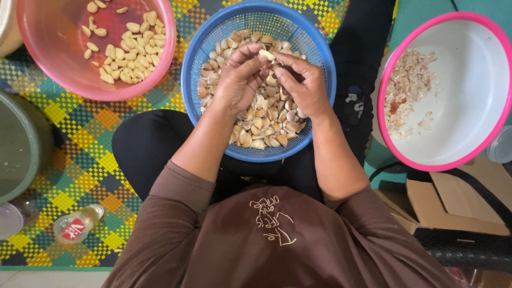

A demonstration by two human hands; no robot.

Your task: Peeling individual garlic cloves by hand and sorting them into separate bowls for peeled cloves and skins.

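A blue plastic colander (213,32) rests on my lap, filled with unpeeled garlic cloves (264,125). Over it, my left hand (237,80) and my right hand (301,82) meet, both pinching one pale garlic clove (266,55) between their fingertips. At the upper left a pink bowl (48,58) holds several peeled cloves (133,48). A white basin with a pink rim (469,90) to the right contains a heap of papery garlic skins (408,85).
A checkered woven mat (80,160) covers the floor. A green tub (18,144) stands at the left, a small bottle (77,224) lies beside it, and flattened cardboard (453,202) lies at the lower right. My legs in black trousers sit under the colander.
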